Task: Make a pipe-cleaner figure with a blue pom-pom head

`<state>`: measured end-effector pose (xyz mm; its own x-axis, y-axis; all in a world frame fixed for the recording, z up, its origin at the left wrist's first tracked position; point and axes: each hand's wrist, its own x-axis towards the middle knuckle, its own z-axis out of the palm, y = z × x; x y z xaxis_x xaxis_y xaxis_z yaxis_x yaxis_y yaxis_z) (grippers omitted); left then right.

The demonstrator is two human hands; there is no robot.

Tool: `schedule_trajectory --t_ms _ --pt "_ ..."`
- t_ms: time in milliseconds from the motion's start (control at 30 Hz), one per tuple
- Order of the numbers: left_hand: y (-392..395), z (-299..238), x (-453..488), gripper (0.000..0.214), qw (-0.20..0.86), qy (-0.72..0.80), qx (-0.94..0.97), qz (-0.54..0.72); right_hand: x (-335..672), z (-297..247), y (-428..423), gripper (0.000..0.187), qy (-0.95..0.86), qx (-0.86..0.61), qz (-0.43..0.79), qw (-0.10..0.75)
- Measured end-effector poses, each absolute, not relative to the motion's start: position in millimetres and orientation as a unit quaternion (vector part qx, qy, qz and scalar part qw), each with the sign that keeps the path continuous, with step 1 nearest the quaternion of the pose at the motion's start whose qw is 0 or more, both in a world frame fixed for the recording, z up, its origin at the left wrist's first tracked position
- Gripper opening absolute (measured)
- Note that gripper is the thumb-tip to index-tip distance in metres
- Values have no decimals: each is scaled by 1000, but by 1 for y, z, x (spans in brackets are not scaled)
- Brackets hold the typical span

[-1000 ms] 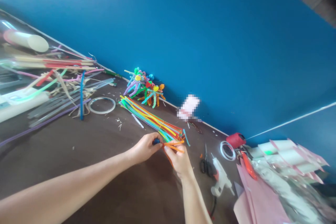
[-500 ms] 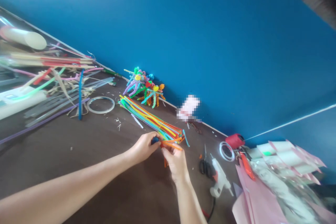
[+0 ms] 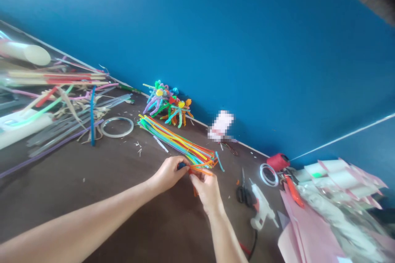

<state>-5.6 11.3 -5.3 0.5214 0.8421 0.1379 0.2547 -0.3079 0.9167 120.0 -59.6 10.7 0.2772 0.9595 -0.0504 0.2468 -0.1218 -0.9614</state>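
My left hand and my right hand meet low in the middle of the head view, both with fingers pinched. Between them are orange pipe cleaners, their strands spreading out past my right fingertips. A small dark blue thing shows at my left thumb and forefinger; I cannot make out what it is. Just beyond my hands lies a bundle of multicoloured pipe cleaners on the dark table. Behind that bundle, by the wall, stand several bent pipe-cleaner figures.
Black-handled scissors and a white glue gun with its cable lie to the right. Pink sheets and wrapped packs crowd the right side. A tape ring, loose strips and sticks fill the left. A blue wall rises behind.
My view has shifted slightly, so things at the right sit a little further right and those at the left a little further left. Both hands keep nearly the same pose on the orange pipe cleaners.
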Motion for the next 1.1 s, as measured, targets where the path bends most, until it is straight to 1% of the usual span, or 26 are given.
schedule_trajectory --t_ms 100,167,233,333,400,467,500,567,633,800,867,967,1100 --pt "16 -8 -6 18 436 384 741 336 117 11 -61 13 -470 -680 371 424" --pt "19 -9 -6 18 426 404 739 332 115 12 -63 13 -487 -700 339 398" --pt "21 -10 -6 16 411 412 746 324 113 14 -67 12 -533 -710 259 379" --pt "20 -10 -6 14 386 390 773 318 111 20 -72 14 -625 -705 65 329" --pt "18 -8 -6 13 376 367 790 317 113 25 -75 18 -665 -686 -38 294" --pt "15 -5 -6 12 377 339 805 307 118 30 -76 18 -677 -673 -91 283" --pt "14 -3 -6 12 379 321 815 300 121 32 -75 17 -678 -670 -98 285" --pt "12 0 -5 12 380 284 835 278 129 34 -73 14 -672 -672 -80 302" --pt "10 3 -6 10 378 258 852 254 137 33 -71 13 -652 -684 -14 326" --pt "7 8 -9 9 409 211 869 185 153 27 -66 14 -556 -690 296 356" --pt "5 10 -10 11 424 197 870 154 155 25 -65 13 -512 -682 377 361" --pt "3 12 -11 12 442 195 865 135 156 23 -64 10 -462 -678 434 373" --pt "2 11 -11 16 482 209 833 175 158 23 -64 10 -454 -654 476 374"
